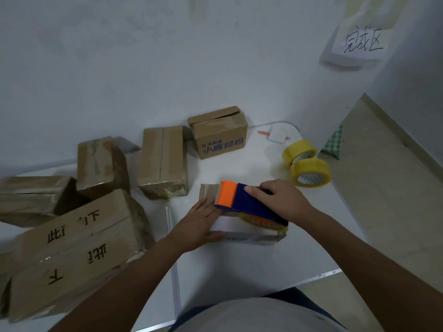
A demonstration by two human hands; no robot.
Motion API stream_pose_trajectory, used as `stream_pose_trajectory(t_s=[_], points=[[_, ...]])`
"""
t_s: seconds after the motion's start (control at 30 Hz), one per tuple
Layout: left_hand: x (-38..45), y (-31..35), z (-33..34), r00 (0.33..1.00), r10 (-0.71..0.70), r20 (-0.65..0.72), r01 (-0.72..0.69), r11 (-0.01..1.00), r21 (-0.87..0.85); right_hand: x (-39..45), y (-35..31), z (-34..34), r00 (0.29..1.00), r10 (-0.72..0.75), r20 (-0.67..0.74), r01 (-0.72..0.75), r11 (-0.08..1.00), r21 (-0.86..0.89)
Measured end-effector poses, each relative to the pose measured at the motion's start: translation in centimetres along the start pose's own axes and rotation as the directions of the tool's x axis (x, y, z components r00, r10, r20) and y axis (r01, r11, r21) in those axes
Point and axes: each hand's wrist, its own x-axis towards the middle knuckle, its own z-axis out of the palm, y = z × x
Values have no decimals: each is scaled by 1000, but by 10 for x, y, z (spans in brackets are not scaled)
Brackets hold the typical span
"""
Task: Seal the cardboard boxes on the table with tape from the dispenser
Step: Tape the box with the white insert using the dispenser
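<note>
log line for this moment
step: taping box | right hand: grips tape dispenser on box | left hand: steadies box | spare rolls: untouched

paper sign on wall: "完成区", far box: blue "小鹿妈妈", big box at left: "下"

The dispenser in my right hand was dark blue with an orange head; the two spare tape rolls were yellow; the boxes I had around me were plain brown cardboard, one printed in blue characters, another in black; the table was white; a cloth showed green-and-white check.
</note>
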Motion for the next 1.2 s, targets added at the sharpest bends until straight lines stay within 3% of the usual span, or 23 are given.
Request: stream_pose_trajectory(t_s=[0.1, 0.2, 0.27, 0.3, 0.37, 0.47, 0.53, 0.93, 1.1, 1.2], points=[[0, 0, -1, 1000, 13, -11, -13, 1000, -26, -4, 1, 5, 999, -4, -48, 2, 1000, -24], [2, 10, -22, 986, 23, -167, -66, 963, -260, -4, 4, 7, 996, 1, -85, -2, 1000, -10], [2, 22, -37, 950, -198, -243, 49, 859, -510, -5, 4, 9, 996, -4, -91, 1, 1000, -24], [2, 27, -44, 908, -371, -193, 161, 737, -657, -6, 4, 11, 996, -6, -93, 3, 999, -32], [6, 35, -51, 792, -604, 87, 356, 342, -870, -6, 4, 12, 995, -9, -102, 5, 999, -47], [14, 43, -60, 724, -540, 430, 370, -221, -902, -4, 3, 11, 994, -15, -104, 8, 997, -70], [15, 45, -67, 720, -510, 471, 313, -366, -876, -2, 2, 11, 995, -19, -99, 12, 997, -76], [12, 47, -78, 702, -578, 415, 283, -309, -908, 3, 1, 10, 998, -11, -54, 5, 995, -102], [13, 49, -75, 677, -667, 310, 300, -134, -944, 8, -3, 2, 1000, 3, 13, -2, 996, -85], [15, 52, -72, 646, -720, 254, 278, -88, -957, 11, -7, -3, 999, -11, 50, 17, 993, -118]])
